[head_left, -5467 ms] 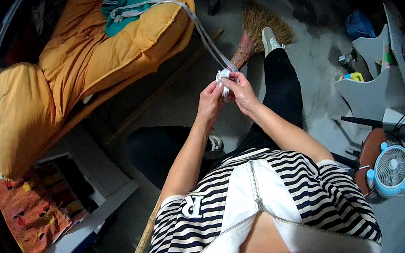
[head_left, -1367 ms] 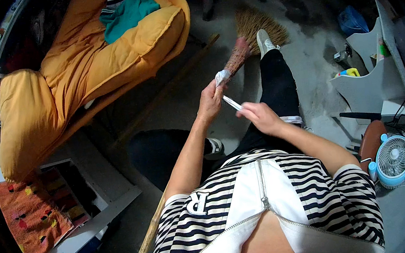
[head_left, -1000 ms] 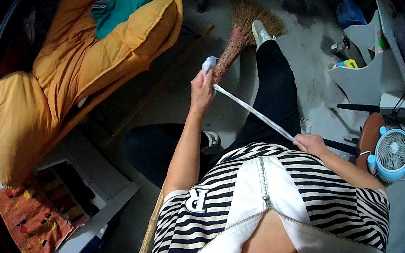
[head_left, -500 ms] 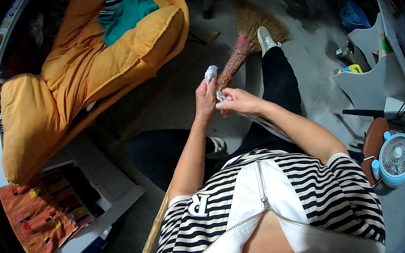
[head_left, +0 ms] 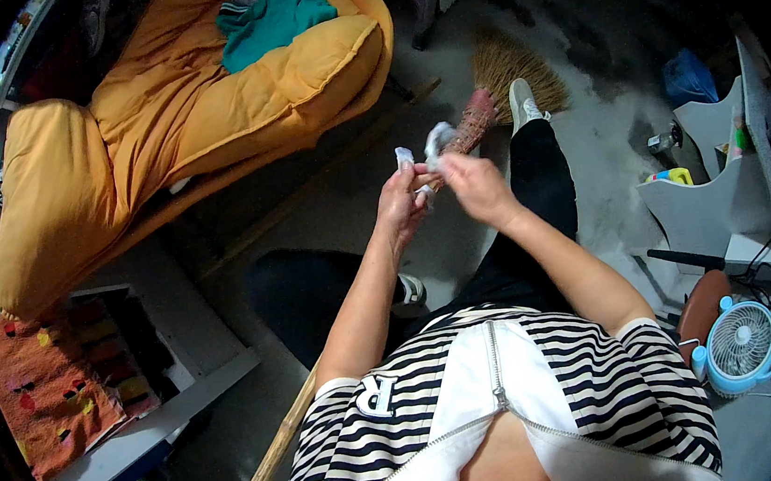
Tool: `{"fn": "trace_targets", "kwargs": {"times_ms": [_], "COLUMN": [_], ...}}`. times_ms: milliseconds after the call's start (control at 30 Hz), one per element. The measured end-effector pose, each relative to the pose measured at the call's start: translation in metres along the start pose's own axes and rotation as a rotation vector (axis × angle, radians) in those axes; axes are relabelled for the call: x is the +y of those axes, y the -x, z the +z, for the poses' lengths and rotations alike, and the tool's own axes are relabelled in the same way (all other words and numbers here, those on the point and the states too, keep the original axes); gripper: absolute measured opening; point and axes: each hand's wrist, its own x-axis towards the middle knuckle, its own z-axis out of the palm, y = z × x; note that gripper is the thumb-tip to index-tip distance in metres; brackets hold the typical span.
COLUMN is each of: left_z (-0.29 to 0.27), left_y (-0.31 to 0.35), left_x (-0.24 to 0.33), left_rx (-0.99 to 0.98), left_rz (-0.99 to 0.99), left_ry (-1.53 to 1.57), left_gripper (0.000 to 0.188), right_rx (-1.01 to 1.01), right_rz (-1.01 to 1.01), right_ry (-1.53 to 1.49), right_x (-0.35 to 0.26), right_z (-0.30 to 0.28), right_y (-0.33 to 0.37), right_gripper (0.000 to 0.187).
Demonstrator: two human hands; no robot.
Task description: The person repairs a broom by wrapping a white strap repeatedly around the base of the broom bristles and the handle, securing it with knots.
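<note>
A broom lies slantwise ahead of me, its straw bristles (head_left: 519, 76) spread on the floor and its bound neck (head_left: 472, 126) running back toward my hands. The wooden stick (head_left: 272, 459) comes out under my left arm to the lower left. My left hand (head_left: 401, 206) is closed at the broom, a white tuft of a thin strip sticking up past its fingers. Just to its right, my right hand (head_left: 481, 188) pinches a bunched part of the white strip (head_left: 439, 141) above the broom. Whether the strip is cloth or plastic I cannot tell. My fingers hide the part beneath them.
A yellow cushioned chair (head_left: 231, 116) with a green garment (head_left: 277, 17) stands at the left. Below it, an orange patterned cloth (head_left: 49, 388) lies on a pale frame. To the right are a grey bin-like holder (head_left: 705, 197) and a light-blue fan (head_left: 742, 339).
My right hand has moved up and forward, lifting the bunched strip over the broom's neck. The tail under my right forearm no longer shows. The view has shifted slightly.
</note>
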Motion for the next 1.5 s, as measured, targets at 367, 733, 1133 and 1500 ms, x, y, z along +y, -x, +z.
{"fn": "trace_targets", "kwargs": {"times_ms": [367,733,1133,1500], "left_z": [0.000,0.019,0.017,0.014], "left_y": [0.001,0.003,0.001,0.005], "left_x": [0.000,-0.011,-0.016,0.000], "left_rx": [-0.062,0.080,0.013,-0.054], "left_rz": [0.071,0.354,0.485,0.283], "left_ry": [0.143,-0.358,-0.483,-0.673], "left_gripper": [0.024,0.028,0.033,0.065], "right_rx": [-0.254,0.053,0.083,0.061], "right_rz": [0.084,0.415,0.434,0.428], "right_ry": [0.137,-0.721,-1.044,-0.942], "right_x": [0.003,0.024,0.015,0.023], "right_z": [0.026,0.035,0.028,0.028], "right_y": [0.042,-0.006,-0.002,-0.012], "right_gripper": [0.024,0.018,0.011,0.015]}}
